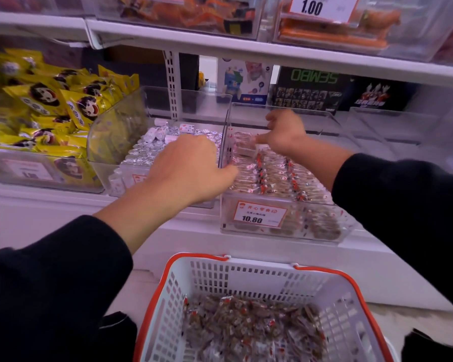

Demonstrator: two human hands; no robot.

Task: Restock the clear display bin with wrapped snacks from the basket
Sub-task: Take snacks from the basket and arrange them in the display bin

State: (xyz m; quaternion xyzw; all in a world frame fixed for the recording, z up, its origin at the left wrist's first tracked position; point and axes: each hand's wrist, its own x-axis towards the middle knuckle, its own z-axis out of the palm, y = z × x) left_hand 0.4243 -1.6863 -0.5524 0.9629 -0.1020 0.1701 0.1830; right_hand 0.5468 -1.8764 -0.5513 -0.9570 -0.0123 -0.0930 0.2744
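Head view: clear plastic display bin [285,232] nearly full; white-and-orange basket [262,273] holds more; left hand [191,165] and right hand [283,131] pinch wrapped snacks [272,173].

White basket [246,278], orange rim

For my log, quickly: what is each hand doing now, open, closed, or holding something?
Left hand: fingers curled over the clear bin's left wall; a grip cannot be told.
Right hand: pinches a wrapped snack inside the bin.
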